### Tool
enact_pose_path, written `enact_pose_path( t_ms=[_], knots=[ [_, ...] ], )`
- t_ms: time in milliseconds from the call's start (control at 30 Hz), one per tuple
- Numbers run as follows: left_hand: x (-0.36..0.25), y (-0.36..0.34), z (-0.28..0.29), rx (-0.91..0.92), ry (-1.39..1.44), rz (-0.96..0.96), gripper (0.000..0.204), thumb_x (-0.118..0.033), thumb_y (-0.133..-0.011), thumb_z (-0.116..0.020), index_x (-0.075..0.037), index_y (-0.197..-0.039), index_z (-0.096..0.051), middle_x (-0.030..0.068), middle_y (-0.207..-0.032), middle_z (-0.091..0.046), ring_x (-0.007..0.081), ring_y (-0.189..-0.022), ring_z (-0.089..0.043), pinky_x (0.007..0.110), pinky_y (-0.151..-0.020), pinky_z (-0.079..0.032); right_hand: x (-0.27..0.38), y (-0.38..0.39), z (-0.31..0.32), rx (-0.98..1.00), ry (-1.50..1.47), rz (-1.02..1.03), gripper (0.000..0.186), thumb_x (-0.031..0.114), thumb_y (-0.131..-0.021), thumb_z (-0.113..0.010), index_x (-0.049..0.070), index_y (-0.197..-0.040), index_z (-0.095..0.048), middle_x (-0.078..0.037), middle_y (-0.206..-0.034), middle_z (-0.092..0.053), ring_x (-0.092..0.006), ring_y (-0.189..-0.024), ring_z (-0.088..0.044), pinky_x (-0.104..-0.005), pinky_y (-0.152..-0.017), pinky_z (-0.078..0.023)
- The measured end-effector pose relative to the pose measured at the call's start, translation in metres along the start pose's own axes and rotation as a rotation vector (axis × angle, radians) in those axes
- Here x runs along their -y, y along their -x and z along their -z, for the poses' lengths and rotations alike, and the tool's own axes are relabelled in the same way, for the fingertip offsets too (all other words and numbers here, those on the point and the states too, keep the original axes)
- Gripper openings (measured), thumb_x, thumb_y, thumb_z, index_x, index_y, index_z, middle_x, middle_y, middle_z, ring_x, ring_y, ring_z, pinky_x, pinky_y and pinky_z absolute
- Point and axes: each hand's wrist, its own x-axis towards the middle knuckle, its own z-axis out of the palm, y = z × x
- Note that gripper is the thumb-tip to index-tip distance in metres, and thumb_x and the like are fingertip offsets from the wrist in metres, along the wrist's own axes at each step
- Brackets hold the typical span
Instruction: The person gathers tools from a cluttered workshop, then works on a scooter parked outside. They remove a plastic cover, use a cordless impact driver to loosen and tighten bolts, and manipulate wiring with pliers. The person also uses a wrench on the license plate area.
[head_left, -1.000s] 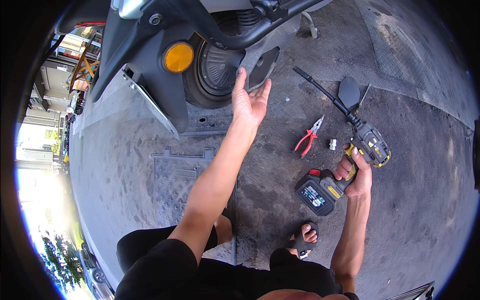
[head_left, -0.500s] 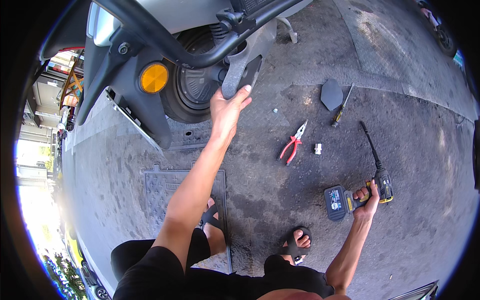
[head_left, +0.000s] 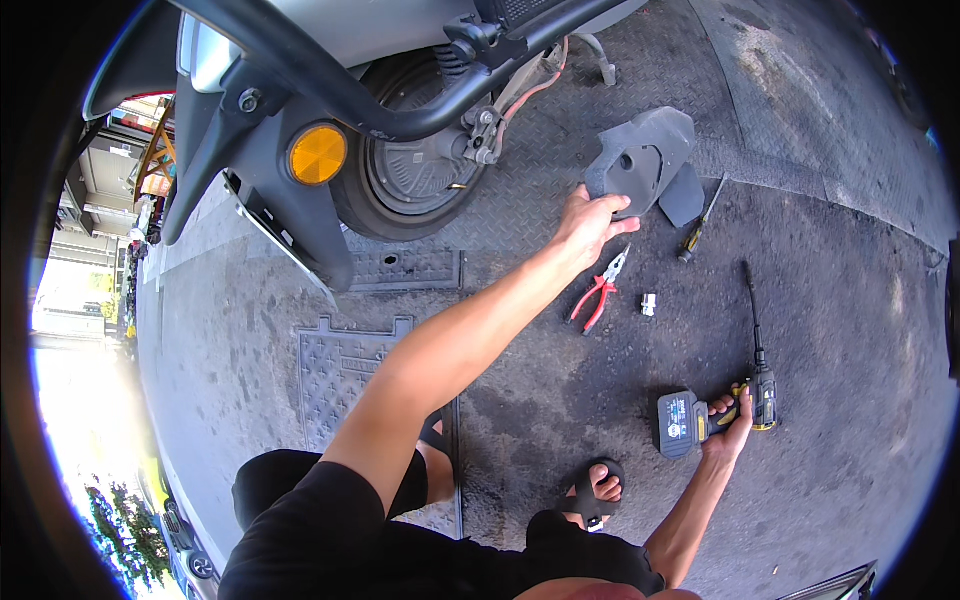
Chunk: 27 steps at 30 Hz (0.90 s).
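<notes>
My left hand (head_left: 590, 232) is closed on the edge of a grey plastic cover (head_left: 662, 135), held out over the ground to the right of the scooter. With the cover off, a metal axle mount (head_left: 484, 135) and a reddish cable (head_left: 528, 95) lie bare beside the rear wheel (head_left: 370, 200). My right hand (head_left: 732, 432) wraps round the grip of a black and yellow cordless drill (head_left: 764, 398), its long bit pointing away from me. Between the hands lie red-handled pliers (head_left: 598, 298) and a small white fitting (head_left: 649, 304).
A screwdriver (head_left: 690, 240) and a dark flat plate (head_left: 683, 196) lie on the stained pavement beyond the pliers. The scooter's black tube frame (head_left: 400, 122) and orange reflector (head_left: 318, 155) overhang the upper left. A ridged metal ground cover (head_left: 340, 370) lies near my left foot.
My left hand has pulled the grey cover away from the wheel hub and carried it right, exposing the axle mount and cable. The drill stays in my right hand, slightly lower.
</notes>
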Motion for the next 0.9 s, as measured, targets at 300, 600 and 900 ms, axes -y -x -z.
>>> enact_pose_path(
  t_ms=[300, 600, 900],
  knots=[
    [0.028, -0.098, -0.02, 0.281, 0.2, 0.329, 0.048, -0.019, -0.108, -0.065, 0.005, -0.145, -0.046, 0.0238, -0.148, -0.053, 0.0462, -0.12, -0.065, 0.055, -0.102, -0.063, 0.004, -0.004, 0.002, -0.03, 0.032, -0.029, 0.022, 0.033, -0.104, -0.07, 0.012, -0.108, -0.068, 0.001, -0.074, -0.055, -0.0141, -0.065, -0.054, -0.0327, -0.061, -0.049],
    [0.024, -0.073, 0.129, -0.084, -1.442, -0.283, 0.032, -0.013, -0.092, -0.079, -0.005, -0.122, -0.073, 0.0103, -0.107, -0.078, 0.0268, -0.088, -0.077, 0.038, -0.08, -0.061, 0.006, -0.004, -0.002, -0.044, 0.102, -0.065, 0.025, 0.036, -0.103, -0.069, 0.012, -0.104, -0.07, -0.001, -0.071, -0.057, -0.0179, -0.064, -0.057, -0.0341, -0.06, -0.05],
    [0.062, -0.084, 0.095, 0.111, -1.106, -0.159, 0.024, -0.015, -0.091, -0.083, -0.001, -0.109, -0.076, 0.0105, -0.092, -0.08, 0.0192, -0.084, -0.077, 0.034, -0.071, -0.062, 0.007, -0.004, -0.001, -0.047, 0.111, -0.087, 0.025, 0.037, -0.102, -0.069, 0.012, -0.103, -0.069, -0.002, -0.071, -0.057, -0.0202, -0.064, -0.057, -0.0361, -0.06, -0.05]
  ],
)
